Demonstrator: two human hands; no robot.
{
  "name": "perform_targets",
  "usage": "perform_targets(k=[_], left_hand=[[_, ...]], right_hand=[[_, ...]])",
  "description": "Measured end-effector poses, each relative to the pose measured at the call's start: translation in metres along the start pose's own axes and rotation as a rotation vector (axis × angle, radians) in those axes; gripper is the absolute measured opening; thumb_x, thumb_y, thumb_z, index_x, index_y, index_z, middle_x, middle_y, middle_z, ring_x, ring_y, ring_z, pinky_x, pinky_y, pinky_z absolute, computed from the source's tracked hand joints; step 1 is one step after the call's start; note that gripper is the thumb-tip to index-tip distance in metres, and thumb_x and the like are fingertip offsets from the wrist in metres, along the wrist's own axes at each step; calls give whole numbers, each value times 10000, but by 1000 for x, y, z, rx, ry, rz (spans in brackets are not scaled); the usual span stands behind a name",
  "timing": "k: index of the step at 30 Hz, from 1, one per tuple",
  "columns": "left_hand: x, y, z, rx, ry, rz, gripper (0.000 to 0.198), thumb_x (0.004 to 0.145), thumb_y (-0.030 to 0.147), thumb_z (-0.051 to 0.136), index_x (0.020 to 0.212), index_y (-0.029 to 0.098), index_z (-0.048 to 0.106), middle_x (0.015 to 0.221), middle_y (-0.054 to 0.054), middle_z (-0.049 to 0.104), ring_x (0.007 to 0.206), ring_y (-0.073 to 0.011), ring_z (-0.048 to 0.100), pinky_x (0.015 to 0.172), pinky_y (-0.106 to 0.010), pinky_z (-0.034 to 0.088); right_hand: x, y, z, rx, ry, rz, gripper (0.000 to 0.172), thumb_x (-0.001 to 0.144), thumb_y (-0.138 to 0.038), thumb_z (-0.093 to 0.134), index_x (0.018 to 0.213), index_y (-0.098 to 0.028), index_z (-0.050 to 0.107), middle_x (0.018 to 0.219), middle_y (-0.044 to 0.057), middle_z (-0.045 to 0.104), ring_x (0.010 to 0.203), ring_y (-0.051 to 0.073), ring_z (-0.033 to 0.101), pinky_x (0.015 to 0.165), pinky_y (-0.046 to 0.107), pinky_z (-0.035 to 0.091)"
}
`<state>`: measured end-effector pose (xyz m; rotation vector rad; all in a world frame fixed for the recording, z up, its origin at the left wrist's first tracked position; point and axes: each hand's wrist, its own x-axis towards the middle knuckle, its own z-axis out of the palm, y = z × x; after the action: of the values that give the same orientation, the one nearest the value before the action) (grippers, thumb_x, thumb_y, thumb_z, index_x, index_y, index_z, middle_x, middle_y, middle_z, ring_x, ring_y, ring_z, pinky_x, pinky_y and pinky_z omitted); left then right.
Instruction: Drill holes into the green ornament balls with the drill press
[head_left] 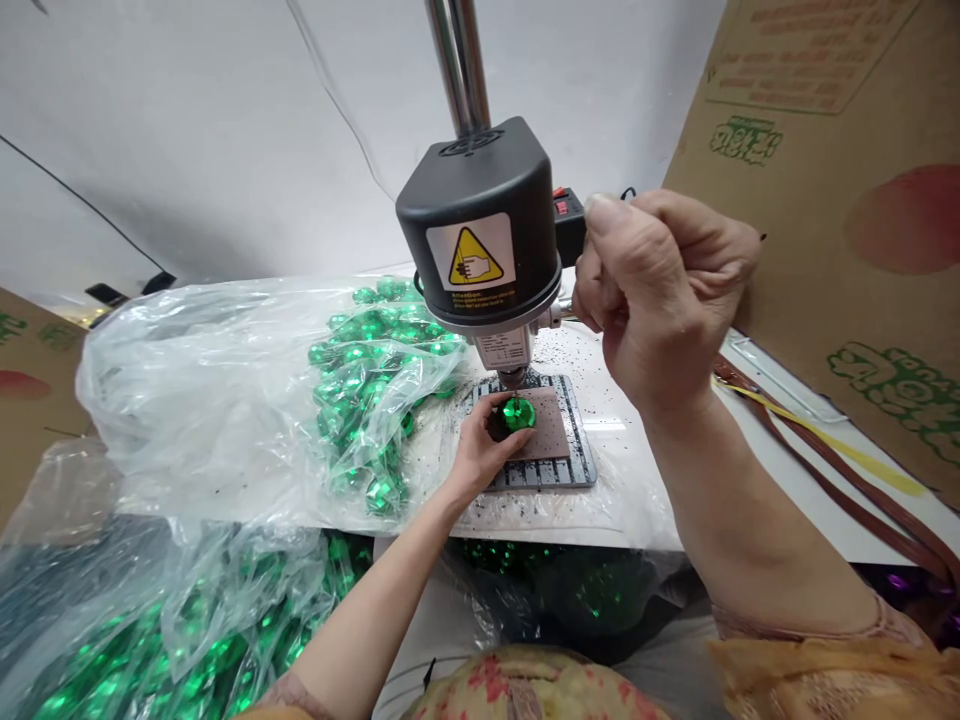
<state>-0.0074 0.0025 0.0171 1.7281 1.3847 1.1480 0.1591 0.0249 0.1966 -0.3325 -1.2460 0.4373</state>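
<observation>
A shiny green faceted ball [519, 413] sits on a flat brown board [553, 425], under the chuck of a small black drill press [480, 215]. My left hand [487, 440] grips the ball from its left side, thumb in front and fingers behind. The drill bit comes down at the top of the ball; whether it is inside cannot be made out. My right hand [660, 280] is raised at the right of the drill head, its fingers curled closed beside the feed shaft. What lies inside that fist is hidden by the fingers.
Many green balls [367, 380] lie in a clear plastic bag [202, 380] on the left of the white table. Dark shavings surround the slotted metal base [581, 460]. A cardboard box [825, 200] and brown straps [847, 470] are on the right. More bagged green balls [180, 640] are below.
</observation>
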Motion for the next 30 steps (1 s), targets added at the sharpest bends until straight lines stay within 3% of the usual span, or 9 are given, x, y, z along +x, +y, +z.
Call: perform_targets(k=[4, 8, 19, 30], left_hand=[[-1, 2, 8, 101, 42, 54, 470, 746, 283, 811, 1178, 214, 637, 1114, -74, 679, 1056, -241, 631, 930, -392, 518], [-2, 0, 11, 104, 32, 76, 461, 764, 270, 798, 1187, 216, 623, 1175, -78, 667, 1114, -254, 616, 959, -405, 501], [-2, -6, 12, 69, 16, 107, 462, 777, 271, 796, 1197, 218, 612, 1176, -80, 655, 1142, -261, 602, 979, -406, 483], [-3, -4, 12, 76, 33, 125, 471, 777, 252, 798, 1208, 220, 610, 1140, -72, 660, 1133, -255, 597, 966, -387, 479]], right_hand=[[8, -1, 1, 48, -2, 47, 469, 902, -150, 592, 502, -190, 350, 425, -87, 328, 366, 12, 283, 384, 217, 243], [9, -3, 0, 64, -17, 87, 462, 893, -156, 605, 503, -191, 360, 426, -94, 340, 367, 7, 284, 384, 211, 242], [-31, -2, -5, -52, 42, -96, 508, 885, -166, 602, 500, -180, 272, 452, -48, 262, 410, 46, 276, 441, 302, 171], [-39, 8, -9, -7, 35, -229, 485, 855, -127, 586, 547, -178, 215, 500, -57, 244, 429, 33, 244, 447, 270, 177]])
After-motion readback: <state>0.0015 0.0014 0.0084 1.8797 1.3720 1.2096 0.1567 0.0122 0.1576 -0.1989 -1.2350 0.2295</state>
